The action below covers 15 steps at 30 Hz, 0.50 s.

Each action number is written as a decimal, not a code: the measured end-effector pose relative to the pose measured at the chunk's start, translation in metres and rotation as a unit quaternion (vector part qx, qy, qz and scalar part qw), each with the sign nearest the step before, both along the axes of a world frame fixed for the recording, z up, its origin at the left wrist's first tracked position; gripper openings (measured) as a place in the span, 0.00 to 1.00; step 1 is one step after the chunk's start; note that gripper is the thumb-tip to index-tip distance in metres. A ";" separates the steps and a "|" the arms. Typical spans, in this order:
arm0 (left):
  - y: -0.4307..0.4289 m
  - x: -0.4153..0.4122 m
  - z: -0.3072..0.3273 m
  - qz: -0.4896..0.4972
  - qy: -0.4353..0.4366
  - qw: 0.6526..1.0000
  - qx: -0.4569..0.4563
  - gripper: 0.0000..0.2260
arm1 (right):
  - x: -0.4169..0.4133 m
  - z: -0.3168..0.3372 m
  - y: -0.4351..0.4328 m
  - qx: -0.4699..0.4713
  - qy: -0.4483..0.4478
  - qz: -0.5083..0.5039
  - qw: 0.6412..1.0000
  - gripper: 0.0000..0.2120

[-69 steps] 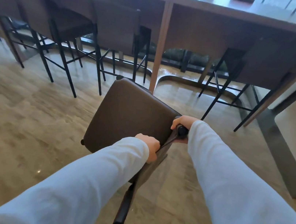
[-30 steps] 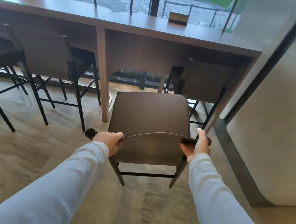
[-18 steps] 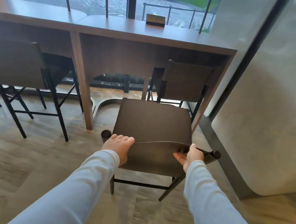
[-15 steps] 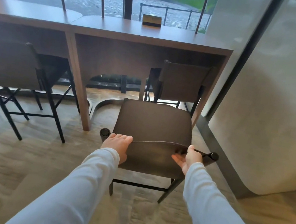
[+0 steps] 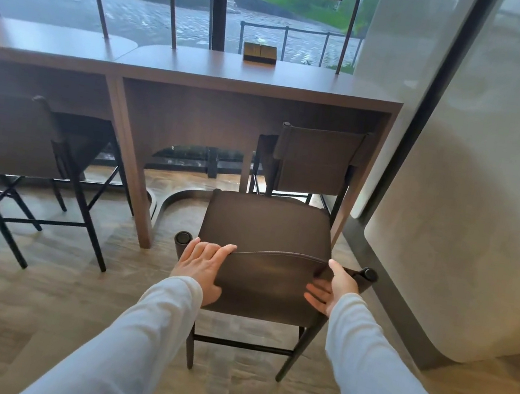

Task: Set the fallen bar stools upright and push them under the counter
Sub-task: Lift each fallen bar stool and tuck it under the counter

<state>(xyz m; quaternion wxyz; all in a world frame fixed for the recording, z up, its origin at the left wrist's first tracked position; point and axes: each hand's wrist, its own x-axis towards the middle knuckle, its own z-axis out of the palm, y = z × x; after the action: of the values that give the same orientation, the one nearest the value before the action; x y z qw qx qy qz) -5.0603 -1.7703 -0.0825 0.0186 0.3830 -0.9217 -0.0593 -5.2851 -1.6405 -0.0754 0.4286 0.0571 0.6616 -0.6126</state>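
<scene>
Stool (image 5: 268, 225) has come upright, short of counter (image 5: 253, 76). Left hand (image 5: 204, 266) and right hand (image 5: 332, 288) press backrest (image 5: 272, 283), fingers flat; pushing remains.

Soft grey daylight comes in through the window (image 5: 164, 14) behind the worktop (image 5: 237, 72), leaving the space beneath it dim and shadowed. The glossy floor (image 5: 34, 298) carries a pale sheen. Wide-angle distortion bows the wall (image 5: 488, 197) and the straight lines near the edges, and the picture is slightly soft overall.
</scene>
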 end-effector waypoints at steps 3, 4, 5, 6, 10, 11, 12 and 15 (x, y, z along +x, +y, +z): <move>-0.020 -0.013 0.004 -0.006 0.003 1.000 0.013 0.33 | -0.010 0.005 -0.021 0.029 -0.009 0.025 0.999 0.21; -0.029 -0.018 0.006 -0.009 0.000 1.000 0.019 0.31 | -0.014 0.006 -0.029 0.037 -0.008 0.027 0.999 0.21; -0.039 -0.024 0.008 -0.008 0.000 1.000 0.025 0.29 | -0.018 0.008 -0.037 0.044 -0.005 0.028 0.999 0.22; -0.046 -0.030 0.010 -0.006 0.001 1.000 0.027 0.27 | -0.023 0.011 -0.043 0.052 0.000 0.030 0.998 0.22; -0.074 -0.051 0.013 0.003 0.004 0.999 0.040 0.24 | -0.036 0.017 -0.066 0.077 0.004 0.021 0.997 0.21; -0.077 -0.054 0.011 0.009 0.011 0.999 0.037 0.24 | -0.039 0.017 -0.069 0.081 0.006 0.023 0.996 0.20; -0.077 -0.055 0.009 0.018 0.019 0.999 0.032 0.24 | -0.043 0.016 -0.071 0.086 0.009 0.022 0.996 0.20; -0.072 -0.054 -0.001 0.023 0.042 0.999 0.010 0.25 | -0.048 0.013 -0.075 0.093 -0.002 0.020 0.995 0.18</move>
<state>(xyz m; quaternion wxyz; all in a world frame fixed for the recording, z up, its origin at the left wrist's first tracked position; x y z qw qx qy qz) -5.1141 -1.8424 -0.0834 0.0549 0.4016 -0.9102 -0.0847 -5.3329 -1.7154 -0.0621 0.4345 0.0847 0.7159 -0.5400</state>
